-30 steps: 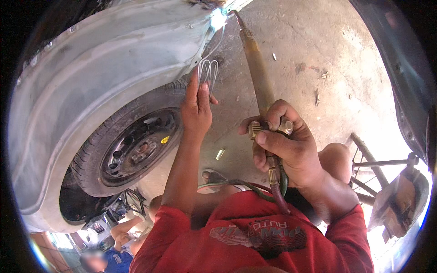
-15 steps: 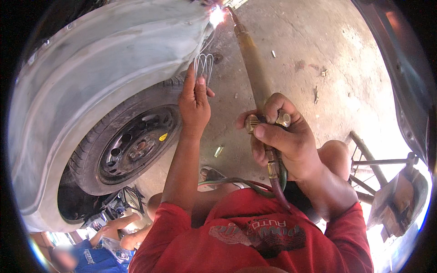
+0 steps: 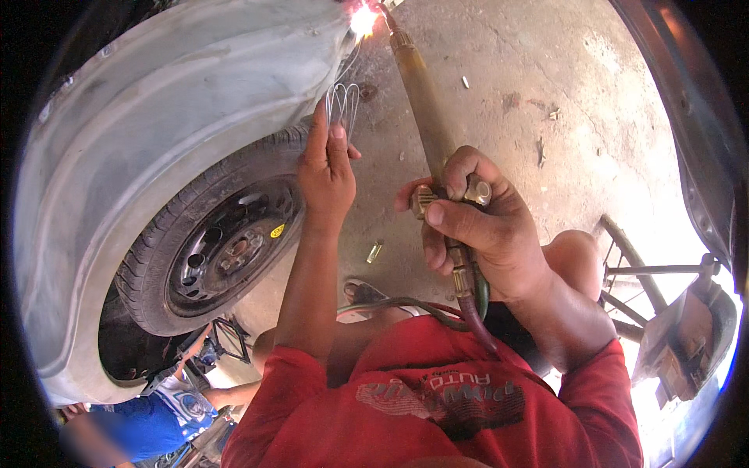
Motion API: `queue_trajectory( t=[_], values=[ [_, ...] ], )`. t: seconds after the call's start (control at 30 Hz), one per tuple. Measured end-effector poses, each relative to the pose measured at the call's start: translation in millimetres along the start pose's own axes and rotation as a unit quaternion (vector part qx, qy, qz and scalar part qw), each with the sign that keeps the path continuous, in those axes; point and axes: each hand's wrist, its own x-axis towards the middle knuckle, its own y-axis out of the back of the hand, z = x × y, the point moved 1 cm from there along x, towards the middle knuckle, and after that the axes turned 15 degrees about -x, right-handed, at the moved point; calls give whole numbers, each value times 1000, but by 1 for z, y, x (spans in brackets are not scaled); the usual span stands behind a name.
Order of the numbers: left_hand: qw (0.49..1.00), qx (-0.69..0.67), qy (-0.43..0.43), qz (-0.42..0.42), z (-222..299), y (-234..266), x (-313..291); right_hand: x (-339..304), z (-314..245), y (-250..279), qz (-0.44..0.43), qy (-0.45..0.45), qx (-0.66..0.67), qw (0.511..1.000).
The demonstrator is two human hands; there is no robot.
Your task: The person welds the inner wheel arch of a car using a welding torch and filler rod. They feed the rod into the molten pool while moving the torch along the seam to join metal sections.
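While the brass torch slants toward a bright flare at the grey panel's edge, the right hand grips it around the valve knobs; the left hand holds a looped wire, its far end seemingly lost in glare. A black wheel stands beside the left forearm.

Torch of dull, brassy metal

left head-worn fisheye, looking down, close above the fingers
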Motion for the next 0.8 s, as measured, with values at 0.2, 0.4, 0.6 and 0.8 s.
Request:
queue_trajectory(
  t=[0.2,0.4,0.6,0.8],
  values=[
    [1000,0,8,-1,2,-1,0,0,1,2,-7,4,-1,1000],
    [1000,0,-5,1,2,-2,2,0,0,1,0,-1,-13,1000],
    [1000,-4,-18,0,-2,-1,2,1,1,2,-11,2,-3,1000],
    [1000,2,-14,2,1,-3,3,0,1,2,-7,3,-10,1000]
  ],
)
